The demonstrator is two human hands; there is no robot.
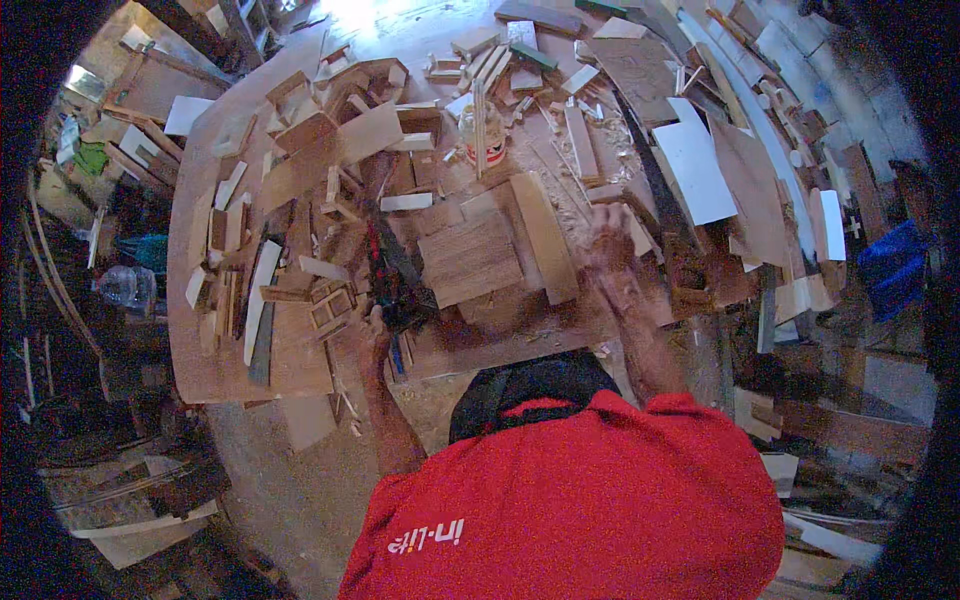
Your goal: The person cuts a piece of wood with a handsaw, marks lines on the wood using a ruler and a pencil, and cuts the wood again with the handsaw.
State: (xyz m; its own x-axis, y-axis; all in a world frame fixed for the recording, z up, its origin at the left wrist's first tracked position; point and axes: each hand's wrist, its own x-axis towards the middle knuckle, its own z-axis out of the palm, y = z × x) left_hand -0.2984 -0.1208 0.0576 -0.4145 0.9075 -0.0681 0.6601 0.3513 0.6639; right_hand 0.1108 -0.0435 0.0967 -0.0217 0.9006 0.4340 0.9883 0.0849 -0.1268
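My left hand [375, 328] is at the near edge of the table, its fingers curled against a dark black-and-red object [392, 275] whose kind is unclear. Part of those fingers is hidden. To the right lie a square brown wooden board [470, 258] and a longer, lighter wooden board [543, 235]. My right hand [608, 245] reaches over the table's right part, beside a small wood block [637, 232]. Its fingers are blurred, and whether they hold anything cannot be made out.
The wooden table [300, 375] carries offcuts and small wooden frames [332, 308] on its left. A jar [482, 140] with sticks stands farther back. White panels [695, 172] and long boards lean along the right. A clear plastic bottle [125, 287] is at the left.
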